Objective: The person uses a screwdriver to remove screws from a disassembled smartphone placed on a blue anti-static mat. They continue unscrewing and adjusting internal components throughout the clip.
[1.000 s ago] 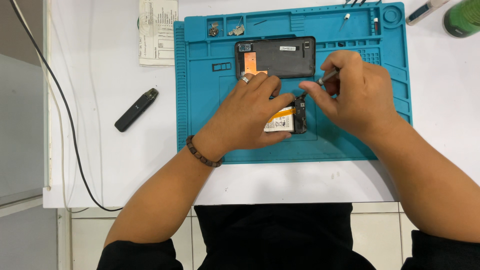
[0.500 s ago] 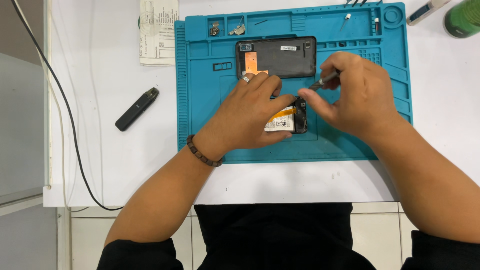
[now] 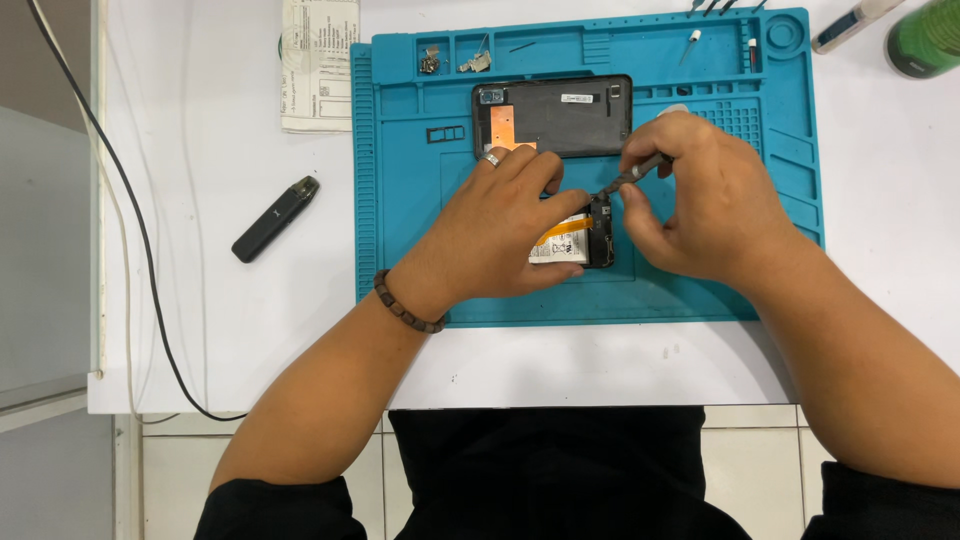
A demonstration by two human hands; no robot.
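- Compared with the earlier frames, both hands stay in nearly the same place over the opened phone; the tool tip sits slightly lower, now at the phone's upper edge.
- Head view: the left hand [image 3: 505, 235], with a ring and a dark bead bracelet [image 3: 405, 307] at the wrist, lies flat on the opened black phone body with white battery label [image 3: 572, 243], fingers pressed down to steady it.
- The right hand [image 3: 705, 205] pinches a thin dark metal-tipped tool [image 3: 630, 175] between thumb and fingers; its tip touches the phone's upper right corner.
- The phone lies near the middle of the teal silicone repair mat [image 3: 400, 200] on the white table [image 3: 200, 330].
- A black rear cover with a copper patch [image 3: 560, 115] lies just above the hands on the mat.
- Small screws [image 3: 432, 63] rest in an upper-left mat compartment.
- A slim black pen-shaped device [image 3: 275, 218] and a black cable [image 3: 130, 220] lie left of the mat, with a printed paper slip [image 3: 318, 65] above them.
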